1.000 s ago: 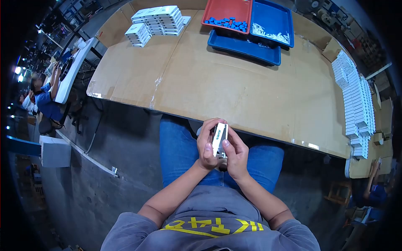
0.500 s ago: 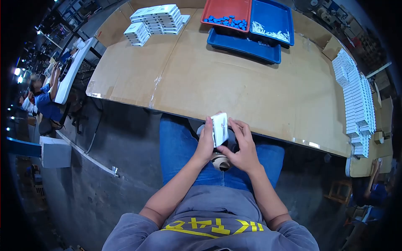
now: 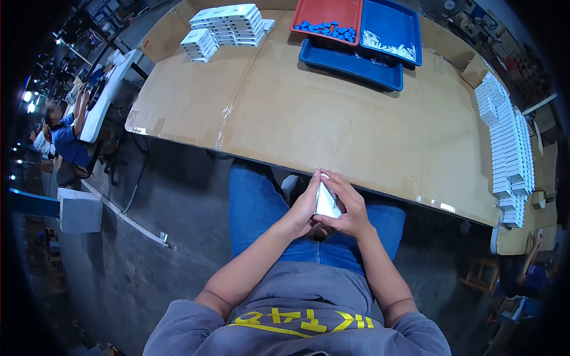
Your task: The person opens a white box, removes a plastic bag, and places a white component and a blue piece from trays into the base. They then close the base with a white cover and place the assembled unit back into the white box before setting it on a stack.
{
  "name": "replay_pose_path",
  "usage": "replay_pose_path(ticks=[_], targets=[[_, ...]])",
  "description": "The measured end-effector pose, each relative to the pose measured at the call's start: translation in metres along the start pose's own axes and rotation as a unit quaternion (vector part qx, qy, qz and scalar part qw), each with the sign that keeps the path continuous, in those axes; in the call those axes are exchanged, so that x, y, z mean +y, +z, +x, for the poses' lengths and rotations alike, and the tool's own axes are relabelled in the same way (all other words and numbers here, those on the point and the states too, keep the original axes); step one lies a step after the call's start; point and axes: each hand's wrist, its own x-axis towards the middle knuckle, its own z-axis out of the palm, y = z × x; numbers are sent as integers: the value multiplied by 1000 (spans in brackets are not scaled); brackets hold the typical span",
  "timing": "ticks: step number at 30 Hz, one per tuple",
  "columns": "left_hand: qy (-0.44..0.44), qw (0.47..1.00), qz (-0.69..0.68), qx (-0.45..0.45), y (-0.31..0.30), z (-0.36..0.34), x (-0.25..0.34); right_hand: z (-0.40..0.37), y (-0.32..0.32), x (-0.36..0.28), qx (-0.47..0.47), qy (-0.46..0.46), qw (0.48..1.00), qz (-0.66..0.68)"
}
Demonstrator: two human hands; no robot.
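Over my lap, just in front of the table's near edge, a small white box-like piece is held between both hands. My left hand is closed along its left side, with the fingertips at the top. My right hand wraps round the right side, its thumb at the lower edge and its fingers over the top. The hands cover much of the piece, so only part of its white face shows. I cannot make out what kind of item it is.
Stacks of white flat pieces stand at the table's back left. A red tray holds blue parts, a blue tray white parts; another blue tray sits before them. More white stacks stand right. People work at both sides.
The white piece has turned and dropped slightly toward me. Both hands have closed further round it, covering more of it, and the fingertips now meet near its top.
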Motion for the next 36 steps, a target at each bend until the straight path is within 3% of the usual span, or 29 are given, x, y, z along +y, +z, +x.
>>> replay_pose_path(ticks=[6, 9, 10, 12, 15, 19, 21, 25, 27, 28, 31, 32, 36], targets=[[-10, 1000, -2, -23, -7, 6, -3, -6, 4, 6, 41, 8, 997, 65], [-10, 1000, 16, -5, 0, 4, 2, -4, 2, 3, 39, -11, 999, 36], [-19, 998, -24, -50, -5, 6, 3, -3, 2, 4, 116, 40, 980, 153], [-37, 984, -105, -140, -19, 13, 3, 0, 4, 6, 261, 139, 879, 375], [37, 989, -94, -103, -16, 19, 10, 16, -24, 23, 272, 138, 914, 266], [217, 976, -2, -22, -12, 50, 28, 34, -50, 38, 248, 108, 963, -12], [320, 942, 94, -17, -27, 76, 32, 40, -57, 56, 250, 58, 962, -96], [454, 814, 347, 102, -49, 87, 45, 36, -67, 63, 116, 82, 965, -222], [481, 733, 451, 166, -55, 76, 51, 22, -65, 69, 63, 89, 959, -263], [521, 632, 548, 171, -62, 74, 56, 17, -64, 63, 36, 95, 960, -260], [476, 558, 675, 77, -61, 56, 56, 2, -57, 49, -3, 99, 955, -279], [451, 564, 691, 40, -60, 54, 54, -1, -56, 48, -10, 98, 952, -289], [454, 532, 713, 51, -57, 70, 50, 4, -58, 59, -28, 114, 948, -295]])
